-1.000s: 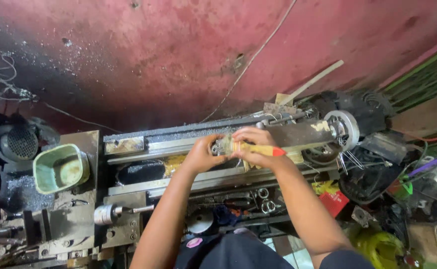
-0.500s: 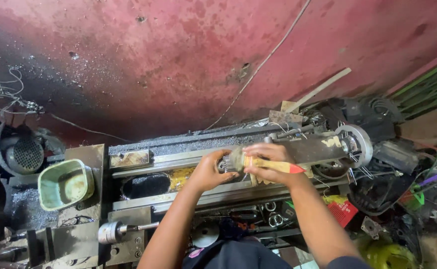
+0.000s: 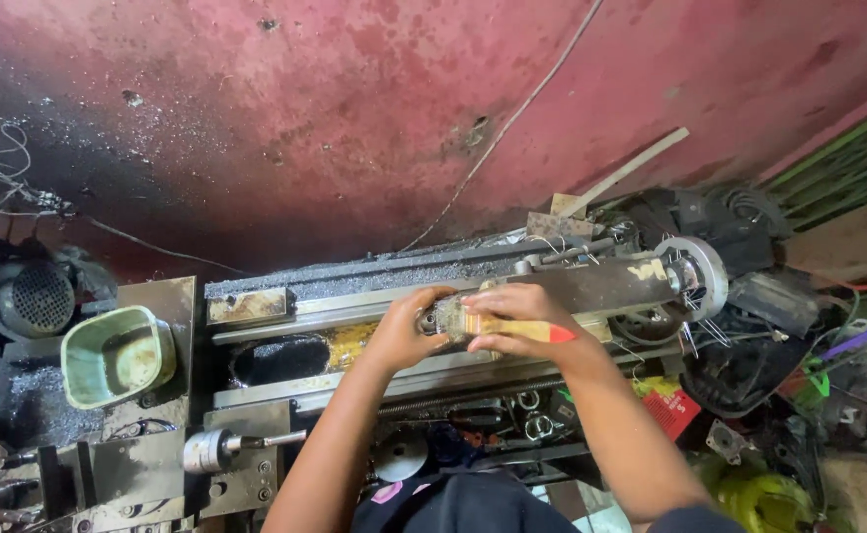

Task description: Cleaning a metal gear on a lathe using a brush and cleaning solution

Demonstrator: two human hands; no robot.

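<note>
Both my hands meet over the bed of a grimy metal lathe [image 3: 374, 296]. My right hand [image 3: 517, 316] grips a paintbrush [image 3: 512, 330] with a pale wooden handle and a red tip, its bristles lying against the end of a long dark metal shaft [image 3: 611, 286]. My left hand [image 3: 409, 331] cups the shaft's left end, where a small round metal part shows between the fingers. The shaft runs right to a round chuck [image 3: 700, 276] with a yellow smear beside it.
A green plastic tub [image 3: 118, 355] sits on the lathe's left end beside a finned motor [image 3: 34, 296]. A handwheel [image 3: 206, 451] sticks out low on the left. Loose metal rings [image 3: 532, 415] lie below the bed. A red stained wall [image 3: 404, 118] rises behind.
The view has shifted so the lathe sits lower and further right in frame. My hands stay together on the shaft's end with the brush; the grip is unchanged.
</note>
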